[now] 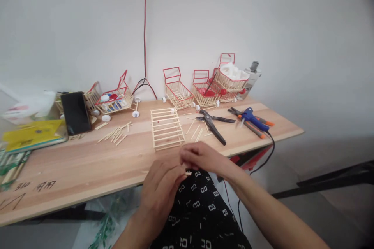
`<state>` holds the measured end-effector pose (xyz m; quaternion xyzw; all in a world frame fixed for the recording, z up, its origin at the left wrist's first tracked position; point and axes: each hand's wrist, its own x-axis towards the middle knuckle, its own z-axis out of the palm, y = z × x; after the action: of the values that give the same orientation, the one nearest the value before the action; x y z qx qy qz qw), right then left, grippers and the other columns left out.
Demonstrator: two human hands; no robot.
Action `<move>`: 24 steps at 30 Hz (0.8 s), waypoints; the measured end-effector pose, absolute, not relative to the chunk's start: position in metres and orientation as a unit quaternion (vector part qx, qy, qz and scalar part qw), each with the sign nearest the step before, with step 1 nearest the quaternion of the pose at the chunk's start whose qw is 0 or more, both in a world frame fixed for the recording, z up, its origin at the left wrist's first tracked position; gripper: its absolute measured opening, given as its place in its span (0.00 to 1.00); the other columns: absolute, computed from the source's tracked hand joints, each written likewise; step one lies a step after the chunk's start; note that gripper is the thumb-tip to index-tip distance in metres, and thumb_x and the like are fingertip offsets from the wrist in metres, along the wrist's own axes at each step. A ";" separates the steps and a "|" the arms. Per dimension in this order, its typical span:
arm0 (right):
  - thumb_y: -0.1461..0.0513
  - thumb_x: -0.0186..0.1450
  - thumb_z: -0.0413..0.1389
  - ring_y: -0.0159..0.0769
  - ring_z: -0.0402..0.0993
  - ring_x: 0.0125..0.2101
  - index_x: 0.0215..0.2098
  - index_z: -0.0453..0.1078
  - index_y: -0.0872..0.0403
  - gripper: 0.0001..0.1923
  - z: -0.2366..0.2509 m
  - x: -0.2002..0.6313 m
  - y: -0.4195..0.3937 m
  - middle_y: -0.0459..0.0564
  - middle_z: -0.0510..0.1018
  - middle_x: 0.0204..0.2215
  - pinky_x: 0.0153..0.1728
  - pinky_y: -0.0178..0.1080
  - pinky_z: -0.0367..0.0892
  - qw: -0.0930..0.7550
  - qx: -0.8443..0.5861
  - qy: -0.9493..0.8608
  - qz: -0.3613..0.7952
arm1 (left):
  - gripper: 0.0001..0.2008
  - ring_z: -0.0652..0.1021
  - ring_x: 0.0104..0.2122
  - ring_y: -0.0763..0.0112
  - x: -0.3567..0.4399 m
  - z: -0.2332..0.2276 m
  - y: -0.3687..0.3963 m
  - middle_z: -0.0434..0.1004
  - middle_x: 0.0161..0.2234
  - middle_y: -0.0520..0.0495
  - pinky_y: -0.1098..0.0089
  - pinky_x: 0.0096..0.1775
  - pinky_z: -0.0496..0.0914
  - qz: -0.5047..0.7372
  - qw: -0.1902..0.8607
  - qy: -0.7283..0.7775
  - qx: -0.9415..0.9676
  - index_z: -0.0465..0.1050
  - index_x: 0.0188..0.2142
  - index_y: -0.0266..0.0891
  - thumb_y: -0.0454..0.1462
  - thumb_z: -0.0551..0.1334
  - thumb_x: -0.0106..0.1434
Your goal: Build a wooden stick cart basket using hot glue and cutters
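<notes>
At the table's (87, 167) near edge, the left hand (159, 186) and right hand (201, 157) meet over the lap, fingertips pinched together on a small stick piece (187, 172), held close likely for fine work. Left to right lie a phone (76, 113), loose sticks (115, 134), a stick grid (167, 128), pliers (213, 124) and a glue gun (254, 120), all within reach.

Plain white wall (87, 19) behind, red-and-black cable (144, 27) hanging down it. Light wooden table (73, 163) against wall, pen marks on near left edge. Grey floor (315, 163) at right, dark bar (336, 181) lying across it.
</notes>
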<state>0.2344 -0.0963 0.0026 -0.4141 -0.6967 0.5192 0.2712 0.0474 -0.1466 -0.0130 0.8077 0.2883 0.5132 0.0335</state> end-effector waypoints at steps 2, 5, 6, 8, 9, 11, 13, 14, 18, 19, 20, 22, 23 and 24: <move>0.54 0.68 0.50 0.32 0.69 0.26 0.30 0.72 0.54 0.15 0.009 0.270 -0.088 0.46 0.75 0.24 0.30 0.36 0.63 0.350 -0.525 -0.706 0.323 | 0.07 0.80 0.35 0.74 0.044 -0.015 -0.148 0.80 0.34 0.50 0.76 0.40 0.73 0.481 0.067 0.333 0.808 0.73 0.41 0.38 0.27 0.60 0.66; 0.56 0.69 0.49 0.41 0.75 0.41 0.39 0.74 0.54 0.14 0.011 0.344 -0.072 0.54 0.81 0.40 0.43 0.41 0.67 0.367 -0.675 -0.640 0.034 | 0.06 0.80 0.32 0.75 0.038 -0.020 -0.148 0.81 0.34 0.53 0.79 0.36 0.72 0.453 0.121 0.391 0.792 0.74 0.41 0.40 0.31 0.60 0.67; 0.57 0.69 0.48 0.43 0.75 0.45 0.44 0.74 0.55 0.15 0.010 0.370 -0.066 0.56 0.80 0.44 0.46 0.41 0.66 0.315 -0.729 -0.608 -0.027 | 0.06 0.80 0.30 0.75 0.037 -0.022 -0.148 0.81 0.32 0.53 0.79 0.35 0.72 0.450 0.141 0.406 0.783 0.75 0.41 0.41 0.32 0.60 0.67; 0.59 0.67 0.50 0.49 0.73 0.51 0.50 0.73 0.58 0.18 0.007 0.415 -0.057 0.62 0.78 0.49 0.50 0.44 0.65 0.214 -0.800 -0.556 -0.075 | 0.05 0.79 0.28 0.76 0.036 -0.025 -0.147 0.80 0.28 0.54 0.79 0.33 0.71 0.445 0.186 0.433 0.761 0.76 0.39 0.41 0.35 0.60 0.67; 0.60 0.66 0.50 0.53 0.73 0.51 0.51 0.73 0.62 0.19 0.004 0.433 -0.053 0.67 0.77 0.50 0.50 0.47 0.65 0.195 -0.816 -0.539 -0.077 | 0.06 0.79 0.26 0.76 0.037 -0.027 -0.147 0.79 0.27 0.55 0.79 0.31 0.71 0.443 0.209 0.441 0.752 0.77 0.38 0.41 0.36 0.60 0.67; 0.61 0.65 0.50 0.56 0.74 0.49 0.50 0.73 0.65 0.20 -0.001 0.458 -0.047 0.71 0.78 0.47 0.47 0.49 0.66 0.157 -0.840 -0.515 -0.072 | 0.07 0.78 0.25 0.75 0.038 -0.029 -0.146 0.78 0.24 0.55 0.78 0.30 0.70 0.438 0.251 0.451 0.736 0.77 0.36 0.41 0.37 0.60 0.67; 0.59 0.65 0.52 0.56 0.77 0.44 0.48 0.75 0.63 0.19 -0.006 0.470 -0.042 0.69 0.80 0.43 0.42 0.48 0.68 0.124 -0.853 -0.503 -0.059 | 0.08 0.77 0.24 0.74 0.039 -0.031 -0.145 0.77 0.24 0.54 0.78 0.29 0.70 0.432 0.280 0.456 0.726 0.78 0.35 0.41 0.39 0.59 0.67; 0.58 0.65 0.53 0.55 0.77 0.42 0.48 0.75 0.61 0.19 -0.008 0.474 -0.040 0.67 0.81 0.41 0.41 0.47 0.68 0.111 -0.857 -0.500 -0.052 | 0.09 0.77 0.24 0.74 0.039 -0.032 -0.145 0.77 0.24 0.54 0.77 0.29 0.69 0.427 0.290 0.459 0.723 0.78 0.35 0.41 0.39 0.59 0.67; 0.57 0.64 0.55 0.54 0.78 0.43 0.50 0.75 0.59 0.19 -0.010 0.474 -0.039 0.65 0.80 0.44 0.41 0.47 0.68 0.088 -0.865 -0.491 -0.057 | 0.10 0.77 0.25 0.72 0.036 -0.037 -0.145 0.77 0.24 0.53 0.76 0.30 0.69 0.414 0.314 0.470 0.714 0.77 0.34 0.40 0.41 0.60 0.66; 0.57 0.65 0.54 0.55 0.76 0.47 0.52 0.73 0.59 0.21 -0.009 0.471 -0.040 0.66 0.78 0.48 0.44 0.48 0.68 0.092 -0.866 -0.486 -0.070 | 0.10 0.77 0.25 0.72 0.035 -0.038 -0.145 0.77 0.24 0.52 0.75 0.30 0.69 0.411 0.321 0.472 0.710 0.77 0.34 0.40 0.41 0.60 0.66; 0.56 0.67 0.52 0.55 0.74 0.50 0.54 0.72 0.59 0.22 -0.007 0.465 -0.041 0.67 0.76 0.51 0.48 0.49 0.66 0.101 -0.862 -0.490 -0.087 | 0.10 0.76 0.25 0.72 0.035 -0.039 -0.145 0.76 0.24 0.52 0.75 0.30 0.69 0.409 0.330 0.475 0.706 0.77 0.33 0.40 0.42 0.60 0.66; 0.55 0.69 0.48 0.52 0.68 0.57 0.58 0.68 0.59 0.24 -0.004 0.447 -0.044 0.65 0.71 0.57 0.56 0.48 0.61 0.131 -0.827 -0.534 -0.118 | 0.11 0.76 0.25 0.71 0.035 -0.040 -0.145 0.76 0.24 0.52 0.74 0.30 0.69 0.411 0.350 0.481 0.691 0.77 0.33 0.40 0.42 0.60 0.65; 0.54 0.69 0.48 0.50 0.66 0.59 0.57 0.68 0.60 0.25 -0.003 0.434 -0.044 0.64 0.72 0.57 0.58 0.47 0.59 0.152 -0.783 -0.590 -0.121 | 0.11 0.75 0.25 0.71 0.035 -0.040 -0.146 0.75 0.24 0.52 0.74 0.30 0.69 0.412 0.363 0.486 0.680 0.77 0.32 0.40 0.43 0.60 0.65; 0.52 0.68 0.49 0.50 0.65 0.60 0.58 0.67 0.61 0.27 -0.003 0.421 -0.044 0.64 0.71 0.57 0.60 0.46 0.58 0.167 -0.735 -0.648 -0.111 | 0.12 0.74 0.25 0.71 0.036 -0.040 -0.146 0.75 0.23 0.51 0.74 0.29 0.68 0.412 0.377 0.493 0.667 0.77 0.32 0.40 0.44 0.61 0.65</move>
<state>0.4211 -0.0442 -0.0027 -0.7347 -0.6481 -0.1107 0.1672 0.0355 -0.1461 -0.0396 0.6671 0.4927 0.4123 0.3773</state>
